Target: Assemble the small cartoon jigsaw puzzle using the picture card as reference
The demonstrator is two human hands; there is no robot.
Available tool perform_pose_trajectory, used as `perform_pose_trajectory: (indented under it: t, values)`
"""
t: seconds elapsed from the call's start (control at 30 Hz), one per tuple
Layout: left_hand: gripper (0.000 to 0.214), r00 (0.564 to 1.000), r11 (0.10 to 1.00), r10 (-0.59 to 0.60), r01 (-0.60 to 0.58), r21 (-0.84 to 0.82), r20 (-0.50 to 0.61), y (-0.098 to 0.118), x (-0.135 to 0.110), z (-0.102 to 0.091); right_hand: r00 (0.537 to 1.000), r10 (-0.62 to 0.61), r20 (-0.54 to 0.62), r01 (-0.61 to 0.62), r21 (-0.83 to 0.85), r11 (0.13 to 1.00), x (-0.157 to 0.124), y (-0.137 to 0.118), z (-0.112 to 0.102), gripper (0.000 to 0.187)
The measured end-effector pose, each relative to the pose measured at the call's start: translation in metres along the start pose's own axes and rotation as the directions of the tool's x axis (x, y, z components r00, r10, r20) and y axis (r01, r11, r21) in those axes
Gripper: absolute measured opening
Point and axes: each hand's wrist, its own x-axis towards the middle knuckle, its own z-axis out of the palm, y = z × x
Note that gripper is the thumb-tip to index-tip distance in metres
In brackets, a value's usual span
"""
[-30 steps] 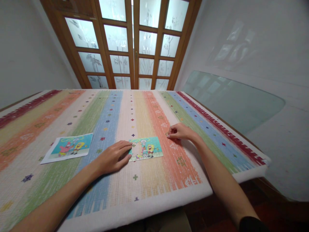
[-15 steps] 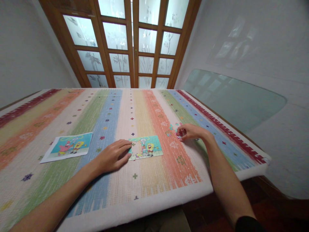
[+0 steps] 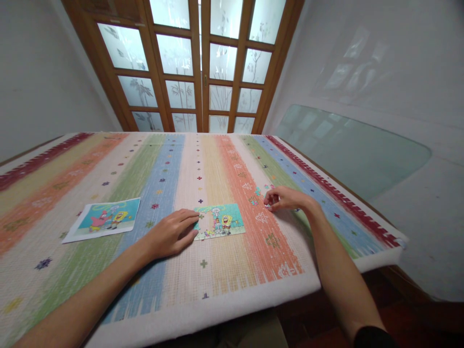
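Observation:
A partly assembled jigsaw puzzle with cartoon figures lies flat on the tablecloth, with a gap in its left part where the cloth shows through. My left hand rests at the puzzle's left edge, its fingers stretched out and holding nothing. To the right of the puzzle, my right hand is closed in a pinch on a small puzzle piece, mostly covered by the fingertips. Several loose pieces lie just beside and beyond that hand.
A printed picture of the same cartoon scene lies left of my left forearm. The striped cloth covers the table. Behind the table stand wood-framed glass doors, and a glass panel is at the right wall.
Between the two frames the right hand shifts very slightly around the loose pieces. The left hand and the puzzle keep their places.

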Motion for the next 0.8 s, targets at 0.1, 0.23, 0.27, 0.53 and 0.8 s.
perform_pose_trajectory:
  t: [0.1, 0.23, 0.27, 0.53, 0.8]
  values:
    - [0.031, 1.000, 1.000, -0.005, 0.005, -0.011, -0.004, 0.000, 0.000, 0.000, 1.000, 0.002, 0.005, -0.002, -0.002, 1.000, 0.001, 0.001, 0.000, 0.013]
    - [0.032, 1.000, 1.000, 0.002, -0.002, 0.000, -0.013, 0.000, -0.001, 0.000, 1.000, 0.016, -0.002, -0.016, -0.002, 1.000, 0.002, 0.003, 0.002, 0.011]
    - [0.031, 1.000, 1.000, 0.008, -0.007, 0.011, -0.013, -0.001, -0.001, 0.001, 1.000, 0.018, -0.011, -0.018, 0.001, 1.000, 0.001, 0.003, 0.002, 0.010]
    - [0.030, 1.000, 1.000, -0.012, 0.012, 0.014, -0.007, -0.001, -0.003, 0.002, 0.991, -0.128, -0.025, 0.130, 0.164, 0.978, 0.003, -0.018, 0.012, 0.015]
    - [0.029, 1.000, 0.999, 0.008, -0.008, 0.037, -0.006, -0.001, -0.002, 0.001, 0.944, -0.288, -0.161, 0.323, 0.261, 0.910, 0.027, -0.076, 0.065, 0.013]
